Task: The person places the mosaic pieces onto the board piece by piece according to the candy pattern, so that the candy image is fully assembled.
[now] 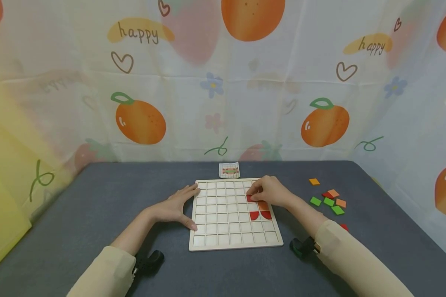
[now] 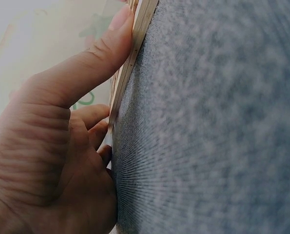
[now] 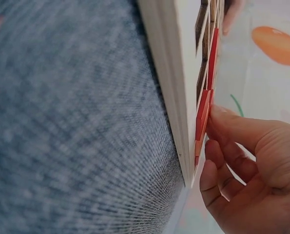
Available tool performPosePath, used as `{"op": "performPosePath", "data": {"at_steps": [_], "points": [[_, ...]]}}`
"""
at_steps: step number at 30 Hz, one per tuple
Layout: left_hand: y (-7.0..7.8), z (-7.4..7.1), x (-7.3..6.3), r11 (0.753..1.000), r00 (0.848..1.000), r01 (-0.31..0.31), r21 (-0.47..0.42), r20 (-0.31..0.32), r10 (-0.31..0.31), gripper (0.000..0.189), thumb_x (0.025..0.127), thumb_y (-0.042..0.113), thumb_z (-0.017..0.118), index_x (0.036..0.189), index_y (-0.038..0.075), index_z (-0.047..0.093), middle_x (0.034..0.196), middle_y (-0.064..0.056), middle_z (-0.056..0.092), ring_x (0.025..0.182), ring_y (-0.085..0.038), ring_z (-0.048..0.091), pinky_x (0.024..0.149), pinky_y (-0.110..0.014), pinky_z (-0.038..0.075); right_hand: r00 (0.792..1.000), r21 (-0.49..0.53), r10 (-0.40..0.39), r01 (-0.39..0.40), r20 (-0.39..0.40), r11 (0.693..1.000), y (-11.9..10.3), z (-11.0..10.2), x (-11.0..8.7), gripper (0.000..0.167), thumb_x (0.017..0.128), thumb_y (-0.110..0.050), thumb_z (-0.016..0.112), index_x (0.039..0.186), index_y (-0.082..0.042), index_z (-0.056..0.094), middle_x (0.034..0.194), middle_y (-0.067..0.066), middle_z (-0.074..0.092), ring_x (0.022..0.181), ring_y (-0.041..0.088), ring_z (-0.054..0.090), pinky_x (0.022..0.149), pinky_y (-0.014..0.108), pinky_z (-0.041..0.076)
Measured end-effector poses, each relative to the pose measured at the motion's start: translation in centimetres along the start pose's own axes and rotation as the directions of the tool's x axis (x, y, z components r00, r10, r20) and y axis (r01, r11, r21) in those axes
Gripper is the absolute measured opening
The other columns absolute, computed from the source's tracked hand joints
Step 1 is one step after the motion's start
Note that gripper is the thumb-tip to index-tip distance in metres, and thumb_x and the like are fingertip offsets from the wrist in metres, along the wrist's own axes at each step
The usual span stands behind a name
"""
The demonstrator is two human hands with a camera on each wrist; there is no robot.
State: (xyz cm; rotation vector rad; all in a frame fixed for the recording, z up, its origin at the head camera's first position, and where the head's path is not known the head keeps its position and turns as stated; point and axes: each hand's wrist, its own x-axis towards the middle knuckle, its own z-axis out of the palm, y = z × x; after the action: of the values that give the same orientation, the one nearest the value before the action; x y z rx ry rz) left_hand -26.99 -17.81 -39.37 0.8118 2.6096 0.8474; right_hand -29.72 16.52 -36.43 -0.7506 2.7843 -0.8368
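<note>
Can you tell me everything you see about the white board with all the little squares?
The board is pale and thin, with raised lines making rows of little squares. Its layered edge looks like wood. It lies flat on the dark table. Most squares are bare, but red and orange pieces lie toward its right side. The left hand touches its left edge, thumb held apart from the fingers. The right hand has its fingers on a red piece there.

I list: one dark grey tabletop [image 1: 78,222]; one creased pale backdrop [image 1: 238,123] behind its far edge, printed with oranges [image 1: 141,123] and blue flowers [image 1: 212,84]; yellow material [image 1: 5,225] beyond its left edge; soft light.
</note>
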Motion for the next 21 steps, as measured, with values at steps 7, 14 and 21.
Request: {"op": "performPosePath", "data": {"at_steps": [7,14,21], "points": [[0.2,-0.2,-0.1,1.000,1.000,0.004,-0.004,-0.003,-0.004,0.121,0.069,0.056,0.084,0.158,0.003,0.021,0.168,-0.018,0.009,0.153,-0.048,0.004,0.117,-0.073,0.007,1.000,0.005,-0.005,0.005,-0.004,1.000,0.1,0.0,0.2,0.014,0.087,-0.012,0.074,0.099,-0.014,0.080,0.089,0.001,0.078,0.073,0.007,0.064,0.064,0.024,0.051],[0.1,-0.3,-0.1,1.000,1.000,0.005,-0.007,-0.002,-0.005,0.122,0.069,0.057,0.084,0.158,0.004,0.020,0.168,-0.019,0.008,0.153,-0.048,0.004,0.117,-0.073,0.007,1.000,-0.008,-0.023,0.023,-0.008,1.000,-0.1,-0.2,0.4,0.013,0.088,-0.014,0.073,0.100,-0.013,0.080,0.089,0.002,0.078,0.074,0.008,0.063,0.064,0.024,0.051],[-0.2,0.0,0.0,1.000,1.000,-0.007,-0.005,0.004,0.007,0.121,0.069,0.057,0.084,0.158,0.005,0.020,0.168,-0.017,0.008,0.154,-0.047,0.003,0.117,-0.074,0.008,0.998,0.019,0.025,-0.024,-0.061,1.000,0.2,-1.2,0.0,0.019,0.093,-0.018,0.068,0.109,-0.011,0.076,0.098,0.004,0.076,0.084,0.016,0.067,0.073,0.030,0.054]]}}
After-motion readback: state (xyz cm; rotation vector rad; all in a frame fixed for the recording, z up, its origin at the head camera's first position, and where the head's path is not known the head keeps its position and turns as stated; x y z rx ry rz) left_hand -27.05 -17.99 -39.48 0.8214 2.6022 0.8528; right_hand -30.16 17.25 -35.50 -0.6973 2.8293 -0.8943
